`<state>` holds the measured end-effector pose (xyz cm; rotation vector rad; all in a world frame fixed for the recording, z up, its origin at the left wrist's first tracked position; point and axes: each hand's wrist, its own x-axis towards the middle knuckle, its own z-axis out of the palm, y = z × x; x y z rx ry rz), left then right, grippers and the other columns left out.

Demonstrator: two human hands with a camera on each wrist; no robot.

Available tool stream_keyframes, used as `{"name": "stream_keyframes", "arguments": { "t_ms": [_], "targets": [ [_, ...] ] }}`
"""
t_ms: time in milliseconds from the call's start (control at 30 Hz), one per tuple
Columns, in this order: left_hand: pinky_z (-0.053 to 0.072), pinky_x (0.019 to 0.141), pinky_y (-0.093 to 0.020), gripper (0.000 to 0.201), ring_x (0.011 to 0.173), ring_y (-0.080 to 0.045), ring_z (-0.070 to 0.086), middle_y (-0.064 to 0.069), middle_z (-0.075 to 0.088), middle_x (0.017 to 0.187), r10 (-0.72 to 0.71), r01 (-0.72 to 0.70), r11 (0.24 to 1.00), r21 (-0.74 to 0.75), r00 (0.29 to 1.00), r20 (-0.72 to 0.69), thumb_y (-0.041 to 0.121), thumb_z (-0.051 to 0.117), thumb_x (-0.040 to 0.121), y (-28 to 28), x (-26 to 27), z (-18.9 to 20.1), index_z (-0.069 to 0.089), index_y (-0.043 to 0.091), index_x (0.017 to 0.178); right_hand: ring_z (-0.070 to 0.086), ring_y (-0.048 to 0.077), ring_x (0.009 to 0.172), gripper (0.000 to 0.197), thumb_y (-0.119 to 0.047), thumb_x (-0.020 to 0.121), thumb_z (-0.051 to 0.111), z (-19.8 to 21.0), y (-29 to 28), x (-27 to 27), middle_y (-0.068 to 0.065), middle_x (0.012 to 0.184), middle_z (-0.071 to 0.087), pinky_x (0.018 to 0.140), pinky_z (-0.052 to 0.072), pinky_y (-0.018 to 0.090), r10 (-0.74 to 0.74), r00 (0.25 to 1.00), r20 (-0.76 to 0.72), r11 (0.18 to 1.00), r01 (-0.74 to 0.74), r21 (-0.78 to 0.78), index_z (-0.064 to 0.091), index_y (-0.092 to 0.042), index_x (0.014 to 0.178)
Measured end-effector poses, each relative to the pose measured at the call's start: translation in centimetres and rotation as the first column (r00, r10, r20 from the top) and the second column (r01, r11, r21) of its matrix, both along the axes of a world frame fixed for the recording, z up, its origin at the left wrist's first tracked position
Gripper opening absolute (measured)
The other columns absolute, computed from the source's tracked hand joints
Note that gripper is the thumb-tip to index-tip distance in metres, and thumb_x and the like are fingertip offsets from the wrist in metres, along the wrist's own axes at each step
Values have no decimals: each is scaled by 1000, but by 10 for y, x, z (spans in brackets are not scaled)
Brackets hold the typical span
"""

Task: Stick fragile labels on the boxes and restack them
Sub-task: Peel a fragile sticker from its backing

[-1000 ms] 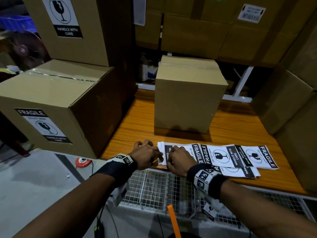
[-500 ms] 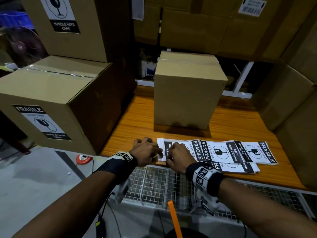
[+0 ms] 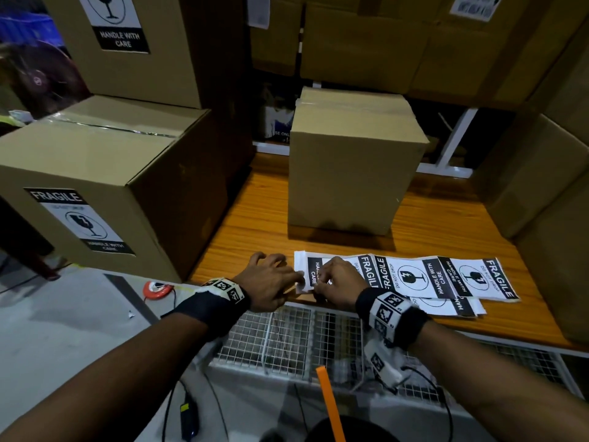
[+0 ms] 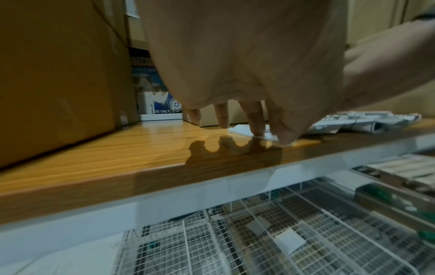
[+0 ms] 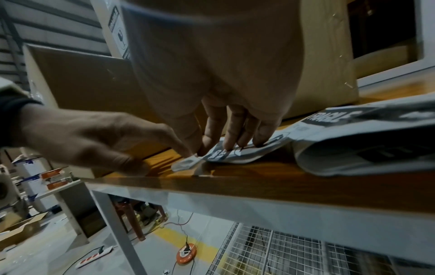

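Your left hand (image 3: 271,283) pinches the corner of the top fragile label (image 3: 310,271) at 6 o'clock on the table (image 3: 255,215). Your right hand (image 3: 339,283) presses curled fingertips on that label and nips its corner. You look to be peeling it. Next, lift it to the plain box (image 3: 347,180) at 12 o'clock.

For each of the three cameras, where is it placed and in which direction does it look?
Head: worn on the head, looks forward and down at the wooden table, the unlabelled box and the label sheets; both forearms and hands show.
Left wrist: under the left hand, looks along its fingers across the table edge.
Right wrist: under the right hand, looks left along the table; the other hand shows too.
Shared: both wrist views show fingertips at the near label corner.
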<state>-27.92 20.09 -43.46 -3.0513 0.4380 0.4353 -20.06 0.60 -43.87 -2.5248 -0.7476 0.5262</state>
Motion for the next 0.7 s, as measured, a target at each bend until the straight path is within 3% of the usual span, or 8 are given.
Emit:
{"name": "stream_keyframes", "arguments": {
  "t_ms": [133, 367, 533, 700],
  "targets": [
    [10, 115, -63, 63, 151, -30, 9, 9, 32, 159, -33, 34, 999, 19, 997, -67, 39, 49, 96, 2, -3, 5, 22, 39, 153, 55, 18, 99, 17, -17, 85, 67, 1, 0, 3, 9, 104, 56, 86, 48, 31, -5, 1000, -19, 1000, 5, 23, 69, -5, 74],
    [11, 113, -67, 67, 150, -38, 3, 11, 11, 166, -93, 110, 985, 134, 987, -129, 35, 52, 97, 2, -4, 11, 18, 49, 153, 45, 22, 113, 14, -22, 88, 65, -7, 3, 6, 7, 116, 48, 96, 41, 30, 31, 999, 4, 998, -31, -55, 62, -15, 76],
    [10, 113, -69, 68, 150, -39, 3, 9, 8, 166, -88, 111, 982, 154, 984, -153, 31, 55, 97, -1, -4, 14, 19, 50, 151, 44, 18, 111, 14, -19, 89, 62, -11, 1, 8, 5, 116, 48, 79, 31, 21, 16, 1000, -9, 1000, -16, -23, 64, -9, 79],
    [12, 111, -67, 63, 149, -37, 9, 9, 12, 165, -86, 106, 984, 143, 987, -139, 29, 57, 96, -2, -2, 15, 26, 50, 148, 49, 17, 106, 17, -19, 89, 60, -13, -2, 10, 5, 112, 51, 76, 30, 19, 4, 1000, 9, 1000, -4, 12, 65, -5, 82]
  ]
}}
